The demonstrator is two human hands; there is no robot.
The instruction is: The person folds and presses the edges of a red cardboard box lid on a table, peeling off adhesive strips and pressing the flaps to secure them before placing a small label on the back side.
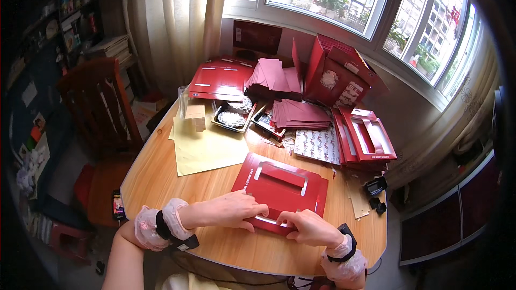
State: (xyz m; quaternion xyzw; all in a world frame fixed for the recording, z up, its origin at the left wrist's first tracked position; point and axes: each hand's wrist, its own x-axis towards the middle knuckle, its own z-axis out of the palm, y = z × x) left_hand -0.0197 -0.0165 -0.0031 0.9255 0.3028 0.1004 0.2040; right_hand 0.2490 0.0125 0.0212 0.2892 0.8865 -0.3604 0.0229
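Note:
A flat red cardboard window box lies turned at a slight angle on the wooden table, just in front of me. A long cut-out with a pale rim runs across its upper face. My left hand grips its near-left edge, thumb low and fingers bent over the card. At the near edge, to the right, my right hand pinches the card with curled fingers. The fingertips sit close to a whitish strip along that edge. What lies under my fingers is partly hidden.
Behind the box stand stacked red window boxes, dark pink envelopes, a large red carton and trays of silvery pieces. Yellow paper lies left. Small black items rest at the right edge. A wooden chair stands left.

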